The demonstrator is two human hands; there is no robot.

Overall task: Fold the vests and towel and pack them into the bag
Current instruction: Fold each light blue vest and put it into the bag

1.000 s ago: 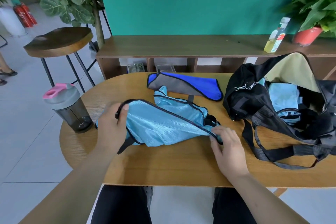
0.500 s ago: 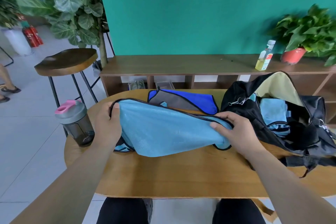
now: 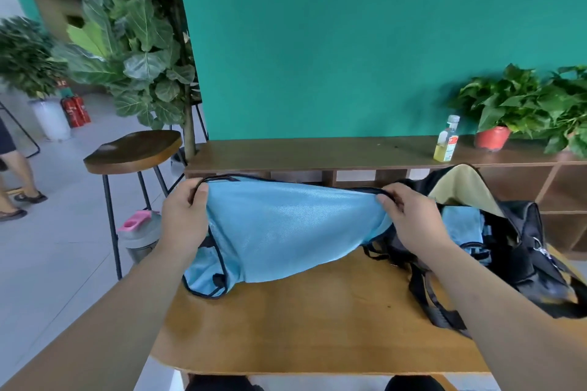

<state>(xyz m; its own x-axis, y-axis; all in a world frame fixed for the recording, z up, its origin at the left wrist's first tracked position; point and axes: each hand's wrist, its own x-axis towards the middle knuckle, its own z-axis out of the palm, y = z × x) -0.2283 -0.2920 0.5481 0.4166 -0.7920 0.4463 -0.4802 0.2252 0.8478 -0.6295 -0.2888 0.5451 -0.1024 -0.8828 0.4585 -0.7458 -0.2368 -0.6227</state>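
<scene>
Two hands are up and well apart, each clamped on the top hem of a light blue vest (image 3: 286, 232). The left hand (image 3: 182, 225) has its fingers curled over the black-trimmed edge at one end. The right hand (image 3: 409, 222) pinches the other end, so the vest hangs stretched between them over the middle of the desk (image 3: 301, 327). Its lower left corner droops down and touches the wood near the desk's left edge; the rest is off the surface.

Over on the right side of the desk sits the black bag (image 3: 521, 251), mouth open, tan lining showing. There's some folded blue cloth (image 3: 460, 228) in it, and its straps trail toward the near edge. A shaker cup (image 3: 139, 235) with a pink lid is at the left edge, half hidden behind the left wrist.

Past the desk there's a wooden stool (image 3: 133, 152) off to the left and a long low shelf (image 3: 317, 152) along the far side. A bottle (image 3: 446, 143) of yellow liquid and a potted plant (image 3: 508, 111) in a red pot stand on the shelf's right end. Big leafy tree (image 3: 139, 41) behind the stool, green wall (image 3: 349, 41) behind everything.
</scene>
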